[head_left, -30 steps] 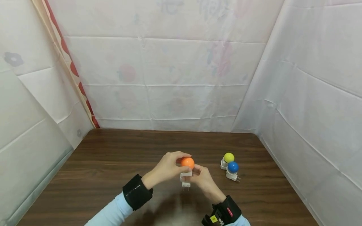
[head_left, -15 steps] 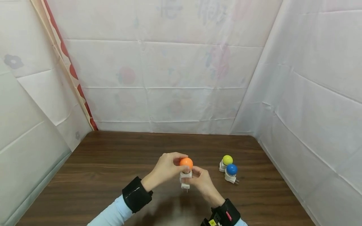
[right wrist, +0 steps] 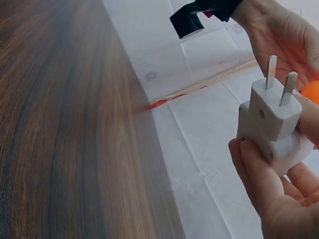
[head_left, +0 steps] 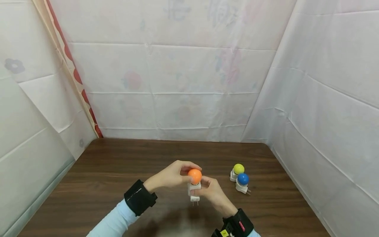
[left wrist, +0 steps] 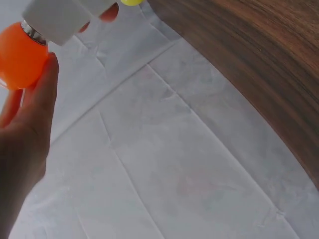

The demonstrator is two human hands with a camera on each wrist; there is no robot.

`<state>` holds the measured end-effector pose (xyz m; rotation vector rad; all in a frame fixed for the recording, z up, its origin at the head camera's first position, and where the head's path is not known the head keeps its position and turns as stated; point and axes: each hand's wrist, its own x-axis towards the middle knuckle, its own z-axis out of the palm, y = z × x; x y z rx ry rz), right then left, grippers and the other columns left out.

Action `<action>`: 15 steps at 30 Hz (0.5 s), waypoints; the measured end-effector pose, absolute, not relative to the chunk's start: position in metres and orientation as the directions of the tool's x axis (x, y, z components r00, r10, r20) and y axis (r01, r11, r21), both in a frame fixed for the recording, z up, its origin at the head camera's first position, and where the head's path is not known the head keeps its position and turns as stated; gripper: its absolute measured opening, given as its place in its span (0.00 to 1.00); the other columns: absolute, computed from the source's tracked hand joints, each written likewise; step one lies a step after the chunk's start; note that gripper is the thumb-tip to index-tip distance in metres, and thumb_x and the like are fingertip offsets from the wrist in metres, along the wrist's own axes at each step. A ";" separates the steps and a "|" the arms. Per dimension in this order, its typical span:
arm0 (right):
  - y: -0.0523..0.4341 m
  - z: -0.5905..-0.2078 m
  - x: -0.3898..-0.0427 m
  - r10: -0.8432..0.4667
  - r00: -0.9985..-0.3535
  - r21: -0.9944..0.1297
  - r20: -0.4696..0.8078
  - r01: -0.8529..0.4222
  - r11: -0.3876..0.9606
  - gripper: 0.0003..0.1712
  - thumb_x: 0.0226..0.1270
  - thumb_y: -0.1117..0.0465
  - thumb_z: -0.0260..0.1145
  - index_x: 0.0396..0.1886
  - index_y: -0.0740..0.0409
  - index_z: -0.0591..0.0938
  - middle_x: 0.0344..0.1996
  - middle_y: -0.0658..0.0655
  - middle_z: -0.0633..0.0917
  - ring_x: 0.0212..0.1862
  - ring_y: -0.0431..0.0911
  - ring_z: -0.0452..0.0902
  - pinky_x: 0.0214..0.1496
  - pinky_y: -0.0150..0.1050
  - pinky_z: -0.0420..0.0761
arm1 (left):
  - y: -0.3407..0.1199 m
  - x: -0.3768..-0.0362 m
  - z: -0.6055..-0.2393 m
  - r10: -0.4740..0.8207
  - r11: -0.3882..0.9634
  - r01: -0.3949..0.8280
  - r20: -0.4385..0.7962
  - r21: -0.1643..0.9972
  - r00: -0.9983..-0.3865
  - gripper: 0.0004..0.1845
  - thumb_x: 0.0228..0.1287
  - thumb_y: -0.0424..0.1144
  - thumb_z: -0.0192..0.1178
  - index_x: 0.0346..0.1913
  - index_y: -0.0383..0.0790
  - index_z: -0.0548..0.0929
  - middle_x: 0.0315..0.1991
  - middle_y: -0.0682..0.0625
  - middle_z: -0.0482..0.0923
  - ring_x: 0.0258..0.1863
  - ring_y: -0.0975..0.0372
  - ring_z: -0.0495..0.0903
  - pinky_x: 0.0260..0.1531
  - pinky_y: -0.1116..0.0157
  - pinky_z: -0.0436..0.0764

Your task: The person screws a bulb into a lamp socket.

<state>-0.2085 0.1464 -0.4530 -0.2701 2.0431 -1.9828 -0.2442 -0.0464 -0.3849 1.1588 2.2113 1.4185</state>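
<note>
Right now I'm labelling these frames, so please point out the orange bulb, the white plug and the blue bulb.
orange bulb (head_left: 195,176), head view, front of globe
white plug (right wrist: 273,124), right wrist view, body face
blue bulb (head_left: 243,179), head view, globe top

I see both hands mid-table (head_left: 97,171), above it: left hand (head_left: 170,176) on bulb (head_left: 195,176), right hand (head_left: 213,192) on plug base (head_left: 193,192) below. Two other lamps to the right: one (head_left: 237,171) behind, other (head_left: 242,182) in front, touching.

Light blue sleeves (head_left: 113,220) end in black wrist straps (head_left: 139,201); the right strap (head_left: 237,224) bears red and yellow tags.
</note>
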 end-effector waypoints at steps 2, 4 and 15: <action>0.147 -0.454 -0.209 -0.331 -0.941 -0.997 -0.071 0.062 0.037 0.29 0.50 0.61 0.72 0.53 0.62 0.77 0.50 0.60 0.80 0.44 0.47 0.81 0.49 0.41 0.79 | -0.047 -0.246 -0.384 0.769 0.184 0.458 0.163 0.870 -0.619 0.18 0.59 0.30 0.59 0.53 0.40 0.77 0.50 0.47 0.78 0.45 0.64 0.77 0.50 0.71 0.76; 0.147 -0.454 -0.209 -0.334 -0.940 -0.997 -0.074 0.068 0.030 0.29 0.50 0.61 0.72 0.54 0.62 0.76 0.50 0.60 0.80 0.45 0.48 0.81 0.49 0.41 0.79 | -0.047 -0.247 -0.383 0.782 0.174 0.440 0.147 0.881 -0.605 0.19 0.59 0.28 0.58 0.54 0.42 0.77 0.52 0.48 0.77 0.46 0.64 0.77 0.50 0.71 0.76; 0.145 -0.453 -0.209 -0.304 -0.951 -0.998 -0.060 0.060 0.011 0.28 0.49 0.61 0.72 0.52 0.60 0.78 0.47 0.57 0.82 0.43 0.45 0.82 0.48 0.39 0.79 | -0.043 -0.237 -0.390 0.677 0.162 0.479 0.256 0.863 -0.690 0.31 0.54 0.35 0.66 0.62 0.39 0.69 0.59 0.47 0.71 0.54 0.58 0.75 0.51 0.68 0.76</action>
